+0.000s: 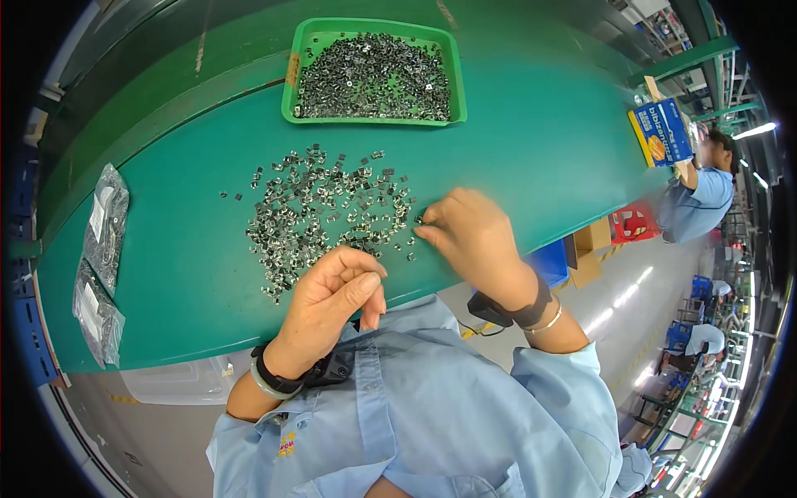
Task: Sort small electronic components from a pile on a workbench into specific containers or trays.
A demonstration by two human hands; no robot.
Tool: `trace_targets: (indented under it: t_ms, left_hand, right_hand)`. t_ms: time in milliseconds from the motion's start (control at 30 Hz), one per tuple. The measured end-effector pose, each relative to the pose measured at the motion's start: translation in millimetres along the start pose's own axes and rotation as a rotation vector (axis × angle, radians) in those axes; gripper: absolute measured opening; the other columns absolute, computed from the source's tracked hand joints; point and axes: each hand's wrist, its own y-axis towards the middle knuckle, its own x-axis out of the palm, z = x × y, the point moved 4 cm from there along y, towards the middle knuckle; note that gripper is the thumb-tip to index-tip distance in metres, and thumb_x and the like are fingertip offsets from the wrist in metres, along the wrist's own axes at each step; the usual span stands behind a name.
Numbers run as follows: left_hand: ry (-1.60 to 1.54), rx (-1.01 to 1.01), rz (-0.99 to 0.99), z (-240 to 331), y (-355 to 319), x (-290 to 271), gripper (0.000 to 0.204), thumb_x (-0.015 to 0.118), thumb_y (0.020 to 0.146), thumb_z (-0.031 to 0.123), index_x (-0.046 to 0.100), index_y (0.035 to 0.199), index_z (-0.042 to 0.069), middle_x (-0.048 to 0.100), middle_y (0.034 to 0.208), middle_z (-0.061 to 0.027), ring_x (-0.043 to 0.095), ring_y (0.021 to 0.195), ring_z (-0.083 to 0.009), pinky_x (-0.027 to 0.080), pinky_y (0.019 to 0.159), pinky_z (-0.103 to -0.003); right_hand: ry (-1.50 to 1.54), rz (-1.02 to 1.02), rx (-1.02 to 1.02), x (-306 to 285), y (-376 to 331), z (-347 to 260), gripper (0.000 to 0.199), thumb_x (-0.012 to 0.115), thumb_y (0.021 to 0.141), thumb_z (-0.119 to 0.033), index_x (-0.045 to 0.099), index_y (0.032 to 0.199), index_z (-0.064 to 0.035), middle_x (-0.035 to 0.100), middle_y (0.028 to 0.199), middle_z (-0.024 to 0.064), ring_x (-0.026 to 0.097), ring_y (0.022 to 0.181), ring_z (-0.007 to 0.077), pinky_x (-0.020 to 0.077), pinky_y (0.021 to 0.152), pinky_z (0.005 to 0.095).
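Green belt-like table surface [531,141] stretches across the scene, and on it, just in front of you, lies a loose scatter of small metal parts [320,207]. Your right hand [473,236] rests at the right edge of that scatter, fingers curled down with the fingertips [423,228] pinched narrowly on the table among the outermost pieces; whether a part sits between them is too small to tell. Your left hand [336,290] hangs at the near edge of the table, just beside the near fringe of the scatter, loosely closed with the thumb over the bent fingers; you cannot tell whether it holds anything inside. Both wrists carry dark bands, and pale blue sleeves [465,398] cover your forearms. At the far side sits a green tray [455,83] heaped with more of the same metal parts, well apart from the scatter. To the left, near the table's edge, lie two clear plastic bags [104,257] of parts. Far right, another person in a blue shirt [701,199] works beside a blue box [664,133]
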Motion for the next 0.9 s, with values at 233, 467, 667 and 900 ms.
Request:
trace_targets:
  t_ms: [233,467,667,900]
  left_hand:
    - [0.027,0.001,0.032,0,2,2,0.013,0.049,0.095,0.013,0.052,0.101,0.001,0.058,0.076,-0.0061,0.054,0.061,-0.0101,0.044,0.054,-0.023]
    - [0.027,-0.028,0.105,2,9,11,0.018,0.049,0.096,0.019,0.052,0.100,0.002,0.059,0.074,-0.0065,0.055,0.058,-0.0104,0.045,0.050,-0.023]
    - [-0.109,-0.082,0.069,3,9,10,0.020,0.050,0.096,0.018,0.055,0.106,0.002,0.060,0.078,-0.0043,0.054,0.060,-0.0074,0.041,0.051,-0.022]
    - [-0.221,-0.067,0.045,3,7,5,0.018,0.051,0.095,0.018,0.057,0.102,0.002,0.060,0.077,-0.0047,0.053,0.060,-0.0072,0.040,0.050,-0.021]
  right_hand:
    - [0.193,0.039,-0.038,-12,-1,-9,0.027,0.073,0.070,-0.005,0.061,0.094,-0.0078,0.059,0.079,0.0086,0.058,0.073,0.0262,0.0469,0.063,0.0342]
    - [0.173,-0.039,-0.272,-28,10,-48,0.057,0.072,0.069,-0.001,0.049,0.122,-0.0022,0.063,0.087,0.0073,0.059,0.076,0.0236,0.0458,0.066,0.0339]
    - [0.050,-0.118,-0.454,-26,18,-64,0.064,0.073,0.068,0.000,0.047,0.126,-0.0019,0.065,0.090,0.0030,0.059,0.075,0.0195,0.0424,0.068,0.0318]
    - [0.117,0.027,-0.503,-15,17,-62,0.070,0.072,0.069,0.001,0.039,0.131,-0.0017,0.067,0.095,0.0022,0.061,0.077,0.0210,0.0421,0.073,0.0322]
